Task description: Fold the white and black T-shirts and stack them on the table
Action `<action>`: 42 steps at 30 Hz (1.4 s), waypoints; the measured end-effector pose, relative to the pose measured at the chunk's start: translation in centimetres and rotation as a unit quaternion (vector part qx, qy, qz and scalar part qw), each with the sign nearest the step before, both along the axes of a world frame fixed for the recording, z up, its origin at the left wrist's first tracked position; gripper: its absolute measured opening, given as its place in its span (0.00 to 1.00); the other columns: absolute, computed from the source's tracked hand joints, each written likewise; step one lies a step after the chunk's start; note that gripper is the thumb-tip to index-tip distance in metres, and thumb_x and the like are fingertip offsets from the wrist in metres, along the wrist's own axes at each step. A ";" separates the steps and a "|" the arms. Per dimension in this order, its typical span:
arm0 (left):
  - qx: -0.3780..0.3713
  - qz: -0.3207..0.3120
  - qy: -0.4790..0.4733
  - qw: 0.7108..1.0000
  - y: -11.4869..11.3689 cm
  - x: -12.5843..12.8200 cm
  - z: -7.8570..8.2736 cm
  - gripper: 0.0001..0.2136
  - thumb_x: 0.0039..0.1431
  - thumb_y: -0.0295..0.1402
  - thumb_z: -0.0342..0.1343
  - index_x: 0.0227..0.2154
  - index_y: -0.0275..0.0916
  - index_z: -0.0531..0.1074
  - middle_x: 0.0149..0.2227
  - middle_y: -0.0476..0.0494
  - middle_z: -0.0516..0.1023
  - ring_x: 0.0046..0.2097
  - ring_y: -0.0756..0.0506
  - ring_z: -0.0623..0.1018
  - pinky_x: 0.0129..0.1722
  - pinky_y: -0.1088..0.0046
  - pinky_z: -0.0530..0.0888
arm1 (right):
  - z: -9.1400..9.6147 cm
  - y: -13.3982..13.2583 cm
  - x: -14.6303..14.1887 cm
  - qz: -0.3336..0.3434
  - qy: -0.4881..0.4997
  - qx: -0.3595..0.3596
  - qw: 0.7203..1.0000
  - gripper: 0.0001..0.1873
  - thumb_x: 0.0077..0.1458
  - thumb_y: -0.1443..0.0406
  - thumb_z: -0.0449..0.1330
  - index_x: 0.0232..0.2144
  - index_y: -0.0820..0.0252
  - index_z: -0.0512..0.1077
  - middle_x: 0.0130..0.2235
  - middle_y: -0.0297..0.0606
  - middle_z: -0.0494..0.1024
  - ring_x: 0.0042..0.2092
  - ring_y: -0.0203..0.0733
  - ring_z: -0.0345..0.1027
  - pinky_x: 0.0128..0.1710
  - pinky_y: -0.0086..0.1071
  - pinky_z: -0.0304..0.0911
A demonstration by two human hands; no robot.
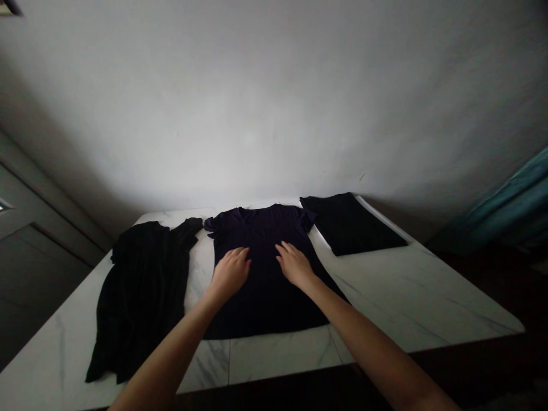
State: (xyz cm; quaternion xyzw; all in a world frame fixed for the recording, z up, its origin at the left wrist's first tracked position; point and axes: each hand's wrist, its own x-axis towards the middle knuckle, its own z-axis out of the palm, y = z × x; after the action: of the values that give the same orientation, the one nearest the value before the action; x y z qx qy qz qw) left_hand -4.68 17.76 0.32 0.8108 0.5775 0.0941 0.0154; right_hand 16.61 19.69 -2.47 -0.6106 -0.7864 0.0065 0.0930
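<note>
From my head camera I look down at a white marble table (pixel 411 308) with grey veins, set against a pale wall (pixel 265 103). My left hand (pixel 230 273) and my right hand (pixel 295 264) both rest palm down on a dark navy V-neck T-shirt (pixel 266 291). Both hands are open, with the fingers loosely extended, and neither has hold of any cloth. My fingertips (pixel 245 250) on the left touch the shirt near its edge, and my right hand sits closer to the middle of the chest.

The shirt lies flat and spread out in the middle of the table, its neckline pointing away from me and its hem nearest me. Its short sleeves are slightly bunched. Just left of it lies a rumpled black garment (pixel 143 297), not folded. Beyond the shirt on the right is a neatly folded black garment (pixel 351 224), near the table's far edge. A teal cloth (pixel 500 205) hangs at the far right.
</note>
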 end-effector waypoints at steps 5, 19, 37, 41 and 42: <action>0.004 0.045 -0.043 0.998 7.3 5.2 -5.0 0.23 0.67 0.34 0.39 0.63 0.35 0.60 0.66 0.35 0.60 0.67 0.39 0.60 0.64 0.56 0.59 | -2.5 5.4 -5.5 0.023 0.024 -0.058 0.998 0.28 0.67 0.64 0.41 0.67 0.60 0.52 0.70 0.43 0.46 0.70 0.48 0.37 0.67 0.46 0.38; 0.044 0.176 0.056 0.982 8.2 -2.9 -6.2 0.28 0.65 0.40 0.44 0.61 0.22 0.62 0.64 0.23 0.61 0.68 0.31 0.54 0.67 0.51 0.44 | -3.9 8.7 1.8 -0.065 -0.010 -0.030 0.997 0.34 0.68 0.52 0.40 0.66 0.69 0.53 0.68 0.53 0.49 0.69 0.56 0.37 0.67 0.51 0.32; 0.070 0.092 0.017 0.993 16.2 -2.3 -7.2 0.27 0.67 0.40 0.41 0.65 0.34 0.57 0.67 0.34 0.57 0.68 0.36 0.54 0.66 0.55 0.53 | -4.4 16.3 1.5 0.015 0.010 -0.075 0.997 0.40 0.66 0.48 0.38 0.68 0.71 0.47 0.69 0.52 0.42 0.70 0.52 0.35 0.67 0.45 0.37; 0.032 0.059 0.006 0.998 17.6 -2.6 -8.2 0.27 0.66 0.43 0.41 0.66 0.41 0.55 0.68 0.41 0.55 0.69 0.38 0.54 0.65 0.54 0.55 | -4.5 18.2 2.4 0.016 0.007 -0.060 0.998 0.37 0.66 0.48 0.39 0.68 0.66 0.48 0.69 0.48 0.44 0.70 0.51 0.38 0.67 0.45 0.39; 0.024 0.084 0.009 0.996 18.2 -3.0 -8.3 0.27 0.66 0.44 0.42 0.65 0.40 0.57 0.68 0.39 0.56 0.68 0.37 0.55 0.64 0.53 0.56 | -4.5 18.8 2.7 -0.005 0.007 -0.062 0.998 0.38 0.66 0.49 0.39 0.68 0.68 0.49 0.69 0.50 0.46 0.69 0.52 0.40 0.67 0.45 0.40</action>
State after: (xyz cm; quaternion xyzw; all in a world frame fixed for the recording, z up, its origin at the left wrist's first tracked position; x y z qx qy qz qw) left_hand -7.72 35.93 -7.98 0.7602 0.6414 0.1020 -0.0174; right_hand 19.36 38.46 -6.99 -0.6192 -0.7807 0.0586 0.0603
